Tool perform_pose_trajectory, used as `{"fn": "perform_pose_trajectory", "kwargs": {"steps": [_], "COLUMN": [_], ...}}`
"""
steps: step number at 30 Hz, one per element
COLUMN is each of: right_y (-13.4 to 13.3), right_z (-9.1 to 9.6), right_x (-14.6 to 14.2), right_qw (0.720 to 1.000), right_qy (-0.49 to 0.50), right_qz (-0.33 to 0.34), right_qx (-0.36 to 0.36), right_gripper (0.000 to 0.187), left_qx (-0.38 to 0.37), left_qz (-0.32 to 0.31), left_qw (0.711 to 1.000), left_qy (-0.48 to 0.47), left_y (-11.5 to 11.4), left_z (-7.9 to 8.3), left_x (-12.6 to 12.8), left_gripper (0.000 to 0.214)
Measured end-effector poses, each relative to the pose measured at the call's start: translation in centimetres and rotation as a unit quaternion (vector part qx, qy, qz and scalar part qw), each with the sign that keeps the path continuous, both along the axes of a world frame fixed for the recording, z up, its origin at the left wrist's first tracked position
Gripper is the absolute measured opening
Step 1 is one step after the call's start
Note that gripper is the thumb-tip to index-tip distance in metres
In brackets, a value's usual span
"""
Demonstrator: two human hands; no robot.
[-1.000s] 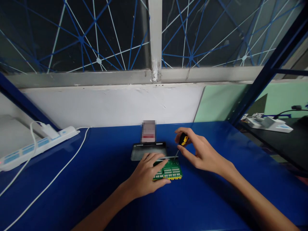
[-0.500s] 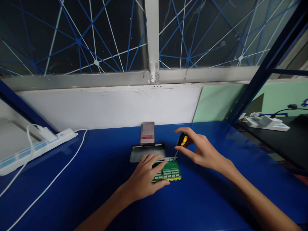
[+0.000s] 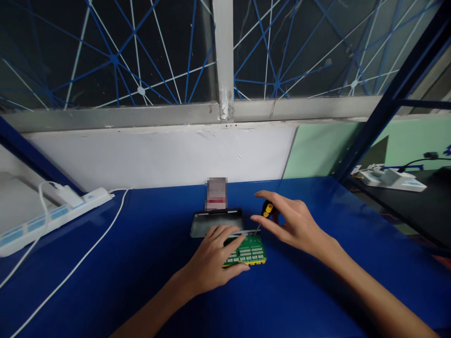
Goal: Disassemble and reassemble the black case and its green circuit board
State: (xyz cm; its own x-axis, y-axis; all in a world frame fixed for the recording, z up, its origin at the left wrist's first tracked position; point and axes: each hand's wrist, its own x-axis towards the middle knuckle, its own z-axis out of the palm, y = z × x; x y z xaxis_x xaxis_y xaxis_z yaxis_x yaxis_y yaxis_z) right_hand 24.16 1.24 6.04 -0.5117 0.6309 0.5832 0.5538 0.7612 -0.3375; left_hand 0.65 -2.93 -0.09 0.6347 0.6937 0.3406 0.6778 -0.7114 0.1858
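A green circuit board (image 3: pixel 252 249) with yellow along its near edge lies on the blue table. My left hand (image 3: pixel 213 258) grips its left part, with the thumb at the near edge and the fingers spread over the top. A screwdriver (image 3: pixel 268 210) with a black and yellow handle is in my right hand (image 3: pixel 291 219). Its thin shaft slants down to the board's far edge, beside a grey metal strip. My right thumb and index finger stand apart around the handle, and the other fingers are mostly hidden. Behind the board lies a shallow dark tray-like case (image 3: pixel 214 223).
A blurred-out card or phone-like item (image 3: pixel 216 193) sits behind the case. On the left is a white power strip (image 3: pixel 52 220) with a white cable (image 3: pixel 88 253) running across the table. Another white power strip (image 3: pixel 392 180) lies on a black surface at right.
My right hand has turned slightly, its thumb and index finger shifting left, and the screwdriver's handle has dipped a little. The left hand and board stay nearly still.
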Motion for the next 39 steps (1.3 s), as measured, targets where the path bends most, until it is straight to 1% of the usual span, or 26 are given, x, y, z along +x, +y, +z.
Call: {"fn": "perform_pose_trajectory", "kwargs": {"steps": [2, 6, 8, 12, 16, 18, 23, 29, 31, 34, 35, 37, 39], "right_y": [-0.21, -0.16, 0.05, 0.27, 0.2, 0.17, 0.09, 0.16, 0.22, 0.15, 0.09, -0.03, -0.05], "right_z": [0.17, 0.33, 0.25, 0.23, 0.5, 0.52, 0.44, 0.49, 0.32, 0.19, 0.22, 0.34, 0.41], "right_x": [-0.07, 0.13, 0.25, 0.32, 0.43, 0.5, 0.45, 0.61, 0.58, 0.39, 0.33, 0.29, 0.34], "right_qw": [1.0, 0.997, 0.998, 0.999, 0.996, 0.994, 0.997, 0.991, 0.993, 0.998, 0.999, 0.998, 0.995], "right_qy": [-0.015, -0.001, 0.002, -0.011, -0.003, 0.006, 0.008, 0.014, 0.017, 0.011, 0.006, 0.0, 0.004], "right_qz": [0.002, 0.026, 0.013, -0.005, 0.029, 0.035, 0.012, 0.047, 0.033, 0.008, 0.006, 0.018, 0.033], "right_qx": [-0.007, -0.068, -0.068, -0.041, -0.086, -0.101, -0.074, -0.126, -0.107, -0.054, -0.047, -0.062, -0.095], "right_gripper": [0.039, 0.042, 0.041, 0.04, 0.038, 0.04, 0.041, 0.041, 0.039, 0.038, 0.038, 0.038, 0.04], "left_qx": [0.002, 0.004, 0.004, 0.005, 0.004, 0.003, 0.001, -0.002, 0.002, 0.003, 0.002, 0.002, 0.003], "left_qz": [-0.003, -0.003, -0.001, 0.003, 0.001, 0.003, 0.004, 0.002, 0.002, 0.0, -0.001, -0.001, 0.001], "left_qw": [1.0, 1.0, 1.0, 1.0, 1.0, 1.0, 1.0, 1.0, 1.0, 1.0, 1.0, 1.0, 1.0], "left_qy": [-0.007, -0.009, -0.005, -0.004, -0.001, -0.003, -0.007, 0.009, 0.006, -0.003, -0.004, -0.003, -0.002], "left_y": [0.0, 0.0, 0.0, 0.0, -0.01, -0.04, -0.05, 0.02, 0.01, 0.0, 0.0, -0.01, -0.02], "left_z": [0.03, 0.03, 0.02, 0.04, 0.15, 0.24, 0.35, 0.23, 0.17, 0.12, 0.12, 0.14, 0.17], "left_x": [-0.02, -0.02, -0.01, -0.02, 0.04, 0.09, 0.15, 0.06, 0.03, 0.01, 0.02, 0.05, 0.08], "left_gripper": [0.053, 0.052, 0.052, 0.051, 0.051, 0.05, 0.049, 0.052, 0.051, 0.051, 0.051, 0.052, 0.051]}}
